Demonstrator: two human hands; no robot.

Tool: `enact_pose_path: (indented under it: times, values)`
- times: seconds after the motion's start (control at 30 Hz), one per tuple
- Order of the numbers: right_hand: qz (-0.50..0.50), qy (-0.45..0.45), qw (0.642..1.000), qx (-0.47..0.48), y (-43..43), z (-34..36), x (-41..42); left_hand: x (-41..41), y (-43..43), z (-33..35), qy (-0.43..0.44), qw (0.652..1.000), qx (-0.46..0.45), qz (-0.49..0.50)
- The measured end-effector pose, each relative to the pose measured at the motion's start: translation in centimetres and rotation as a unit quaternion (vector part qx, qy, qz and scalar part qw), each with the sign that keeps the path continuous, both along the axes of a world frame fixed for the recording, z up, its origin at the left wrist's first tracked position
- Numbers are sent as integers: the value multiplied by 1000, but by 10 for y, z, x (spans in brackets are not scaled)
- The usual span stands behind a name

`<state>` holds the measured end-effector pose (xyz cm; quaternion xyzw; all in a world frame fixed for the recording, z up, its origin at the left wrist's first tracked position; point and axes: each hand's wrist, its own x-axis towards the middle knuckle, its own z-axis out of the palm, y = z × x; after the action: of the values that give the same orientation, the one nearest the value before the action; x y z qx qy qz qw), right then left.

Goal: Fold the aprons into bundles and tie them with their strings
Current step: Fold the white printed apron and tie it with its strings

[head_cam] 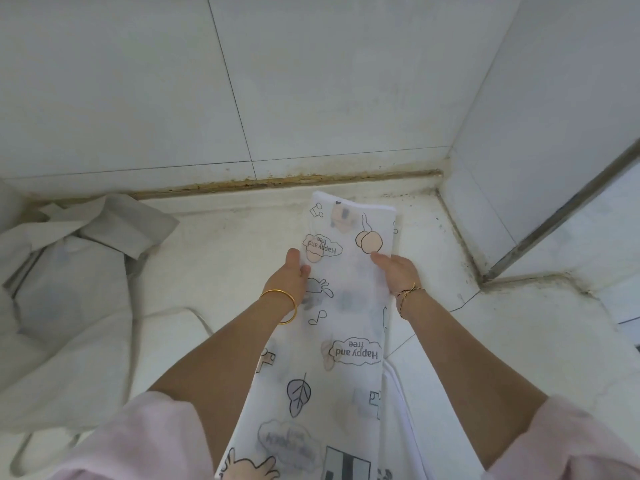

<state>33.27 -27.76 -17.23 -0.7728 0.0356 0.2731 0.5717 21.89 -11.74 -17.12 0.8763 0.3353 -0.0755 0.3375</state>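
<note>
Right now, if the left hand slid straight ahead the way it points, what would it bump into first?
The left hand grips the printed apron, so it would first slide over more of that cloth to its far folded end. Beyond that, probably the tiled wall; depth is unclear.

1. The apron (349, 306) bears "Happy and free" inside a cloud outline (322, 247) at its far end, upside down to the camera.
2. The same words fill a second cloud (355, 351), nearer.
3. The nearest, third cloud (287, 441) is too blurred to read.
</note>
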Motion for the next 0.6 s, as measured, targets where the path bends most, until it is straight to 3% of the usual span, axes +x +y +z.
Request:
enact_pose_path:
  times: [0.27,0.47,0.6]
  values:
    - [30,141,989,-28,-6,11,5,0,-3,-1,-11,1000,7,3]
    - [62,104,988,-99,-3,12,-2,-5,-5,-1,-26,1000,1,4]
    - [50,73,989,-115,-6,9,-4,-1,-7,1,15,1000,22,-5]
